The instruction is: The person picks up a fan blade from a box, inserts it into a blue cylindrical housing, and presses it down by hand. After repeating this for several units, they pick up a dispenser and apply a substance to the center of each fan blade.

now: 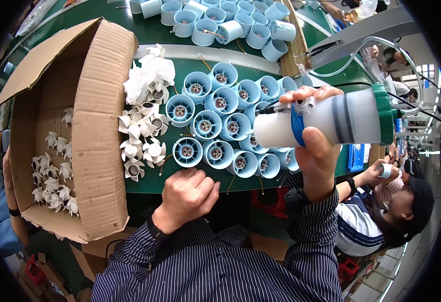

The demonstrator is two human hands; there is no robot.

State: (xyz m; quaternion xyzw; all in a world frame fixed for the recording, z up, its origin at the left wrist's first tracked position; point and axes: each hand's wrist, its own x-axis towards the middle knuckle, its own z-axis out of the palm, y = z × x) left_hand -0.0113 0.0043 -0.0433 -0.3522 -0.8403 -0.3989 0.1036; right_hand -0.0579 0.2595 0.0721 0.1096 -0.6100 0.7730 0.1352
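Note:
My right hand (317,163) grips a white translucent dispensing cartridge (364,117) lying sideways in the air, its thumb below and fingers over the top. The cartridge has a green end cap, dark bands inside and a blue band around it; a thin hose runs from the cap end. Under and left of it stand several light blue round housings (221,100), open side up, with spoked motor centres and thin wires. My left hand (188,197) is a closed fist at the table's front edge, just below the nearest housings; whatever its fingers hold, if anything, is hidden.
Left stands a cardboard box (101,138) with white fan impellers (52,183) inside. More impellers (147,126) and a crumpled white bag (150,73) lie beside it. More blue housings (204,32) fill the back. A grey metal arm (364,40) reaches in; a person (376,216) sits right.

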